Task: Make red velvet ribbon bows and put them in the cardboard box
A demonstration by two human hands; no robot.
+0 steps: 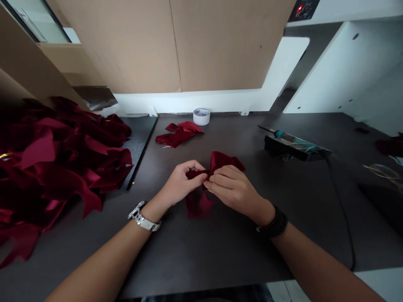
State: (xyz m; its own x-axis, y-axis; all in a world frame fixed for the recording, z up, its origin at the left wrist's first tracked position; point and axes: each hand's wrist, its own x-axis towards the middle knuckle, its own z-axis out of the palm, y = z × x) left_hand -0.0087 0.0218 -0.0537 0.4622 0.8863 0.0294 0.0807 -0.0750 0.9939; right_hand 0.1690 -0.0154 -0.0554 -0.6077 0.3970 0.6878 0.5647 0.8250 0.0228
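Both hands meet over the dark table, pinching a dark red ribbon bow (222, 160) near its middle. My left hand (183, 181) closes thumb and fingers on the left side of the bow. Close against it, my right hand (234, 188) has its fingers bent around the centre, hiding the knot. One loop stands up behind the right fingers, and a ribbon tail (198, 204) hangs below the left hand. Beyond the hands lie several red ribbon pieces (178, 134).
A large heap of red ribbon bows (56, 163) covers the left side, partly on a black board (138, 138). A roll of white tape (201, 117) stands at the back. To the right, a soldering iron (283, 135) rests on a black holder (292, 152), its cable (338, 201) trailing forward.
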